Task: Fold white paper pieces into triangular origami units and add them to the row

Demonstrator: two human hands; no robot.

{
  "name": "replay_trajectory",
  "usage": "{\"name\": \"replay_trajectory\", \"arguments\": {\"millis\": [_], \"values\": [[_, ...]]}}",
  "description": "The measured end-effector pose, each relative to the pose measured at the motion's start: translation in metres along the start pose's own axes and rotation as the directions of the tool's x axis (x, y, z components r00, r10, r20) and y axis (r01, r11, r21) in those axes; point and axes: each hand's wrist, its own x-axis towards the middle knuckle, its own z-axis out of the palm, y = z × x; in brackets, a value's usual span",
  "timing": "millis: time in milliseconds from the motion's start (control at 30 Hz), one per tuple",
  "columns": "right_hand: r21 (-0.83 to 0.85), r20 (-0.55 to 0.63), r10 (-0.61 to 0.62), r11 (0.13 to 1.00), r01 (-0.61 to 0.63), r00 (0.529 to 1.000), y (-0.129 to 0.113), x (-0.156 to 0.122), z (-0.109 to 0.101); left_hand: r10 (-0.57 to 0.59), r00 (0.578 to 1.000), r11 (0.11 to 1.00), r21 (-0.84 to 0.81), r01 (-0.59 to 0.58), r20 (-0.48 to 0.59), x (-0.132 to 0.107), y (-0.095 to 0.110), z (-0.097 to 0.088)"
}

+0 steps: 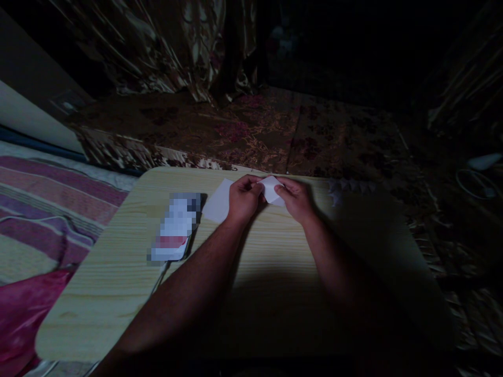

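Between my two hands is a small folded piece of white paper [271,189], held just above the far part of the wooden table. My left hand [244,198] pinches its left edge, thumb on top and fingers behind. On the other side my right hand [295,198] grips the right edge the same way, its thumb pressed on the paper. A stack or sheet of white paper [217,203] lies on the table just left of my left hand, partly covered by it. Several small folded paper pieces [349,185] sit in a row to the right of my right hand, in shadow.
A phone with a blurred screen [176,228] lies on the wooden table [106,277] at left, a cable running from its lower end. Beyond the far edge is a ledge with patterned cloth [236,125]. A striped bed cover [58,204] and pink bag [31,314] are at left.
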Motion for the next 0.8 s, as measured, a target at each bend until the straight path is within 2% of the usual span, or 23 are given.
{"name": "replay_trajectory", "arguments": {"millis": [200,400,600,800], "values": [[-0.07,0.009,-0.028,0.997,0.028,1.0,-0.003,-0.002,-0.003,-0.037,0.999,0.998,-0.041,0.037,-0.001,0.0,0.0,0.001],[0.041,0.044,0.048,0.998,-0.05,0.998,-0.012,-0.005,-0.004,-0.016,1.0,0.999,-0.03,0.016,0.001,0.001,-0.005,0.0],[0.066,-0.05,0.053,0.997,-0.049,0.997,-0.009,-0.002,-0.002,-0.019,1.0,0.999,-0.043,0.02,0.009,0.002,-0.007,-0.001],[0.017,-0.02,0.033,0.999,-0.032,0.999,-0.007,0.0,-0.001,-0.008,1.0,1.0,-0.028,0.008,0.002,0.002,-0.004,-0.001]]}}
